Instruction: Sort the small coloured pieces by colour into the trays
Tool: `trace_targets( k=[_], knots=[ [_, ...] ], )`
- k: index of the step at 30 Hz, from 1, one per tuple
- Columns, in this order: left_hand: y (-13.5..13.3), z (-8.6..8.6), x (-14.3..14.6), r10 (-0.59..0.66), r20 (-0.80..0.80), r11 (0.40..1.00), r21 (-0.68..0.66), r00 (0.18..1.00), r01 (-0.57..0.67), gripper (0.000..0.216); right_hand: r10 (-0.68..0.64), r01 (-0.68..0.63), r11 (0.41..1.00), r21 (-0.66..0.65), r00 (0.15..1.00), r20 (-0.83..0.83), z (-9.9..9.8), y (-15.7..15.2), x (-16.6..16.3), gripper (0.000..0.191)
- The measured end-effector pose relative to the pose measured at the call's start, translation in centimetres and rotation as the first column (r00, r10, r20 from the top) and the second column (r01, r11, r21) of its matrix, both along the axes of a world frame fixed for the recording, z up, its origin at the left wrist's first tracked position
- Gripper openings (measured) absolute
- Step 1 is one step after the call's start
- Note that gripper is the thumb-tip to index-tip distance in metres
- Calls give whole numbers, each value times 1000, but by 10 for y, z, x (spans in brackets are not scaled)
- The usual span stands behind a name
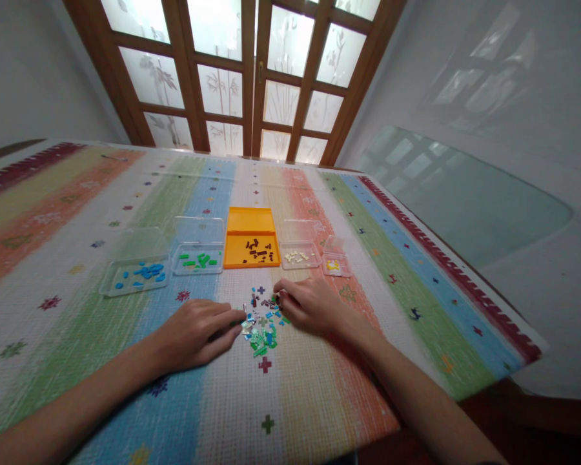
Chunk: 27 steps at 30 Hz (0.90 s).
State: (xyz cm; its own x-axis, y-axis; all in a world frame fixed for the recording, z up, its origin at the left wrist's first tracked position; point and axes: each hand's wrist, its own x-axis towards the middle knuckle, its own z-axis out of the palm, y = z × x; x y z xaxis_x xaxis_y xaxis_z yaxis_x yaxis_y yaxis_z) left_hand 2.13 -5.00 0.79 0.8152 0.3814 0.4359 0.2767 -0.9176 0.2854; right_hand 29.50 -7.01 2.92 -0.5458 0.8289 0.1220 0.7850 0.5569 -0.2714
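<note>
Two bare arms reach in from the near edge, the left arm [77, 407] and the right arm [416, 394]. They rest on a big table [319, 387] with a stripy cloth. A brown door [252, 71] with glass panes stands at the far end.

Five boxes sit in a row, far from the hands. From left to right they are the blue box [107, 287], the green box [197, 271], the orange box [232, 258], the pale box [314, 257] and the small yellow box [341, 271]. Each holds little bits.

The left hand [193, 332] lies palm down with loose, bent fingers. Its tips touch the left side of the pile [261, 326], and it grips nothing.

The right hand [310, 303] is curled, with its tips pressed together at the pile's far right edge. If a bit is pinched there, it is too small to tell.

The pile of tiny bricks lies between the two hands, on the near side of the orange box and well apart from it. It runs from far to near.
</note>
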Motion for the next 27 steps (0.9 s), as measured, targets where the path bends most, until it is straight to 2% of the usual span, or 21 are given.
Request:
trace_targets(
  k=[8,13,18,22,27],
  knots=[
    [1,-2,0,4,1,999,38,1000,-4,23,56,-56,998,14,997,-52,-1,-3,-3,25],
    [1,-2,1,-2,31,1000,22,1000,1,21,147,-147,989,15,982,-118,-6,-11,-20,27],
    [0,-1,1,17,73,1000,-2,997,-17,20,150,-148,989,29,984,-99,-10,-16,-36,29],
    [6,9,-7,63,89,998,21,994,-65,18,131,-130,991,25,990,-60,-11,-17,-40,28],
    [29,37,-38,135,75,983,116,988,-143,17,130,-130,991,9,991,-33,-10,-17,-41,28]
  ],
)
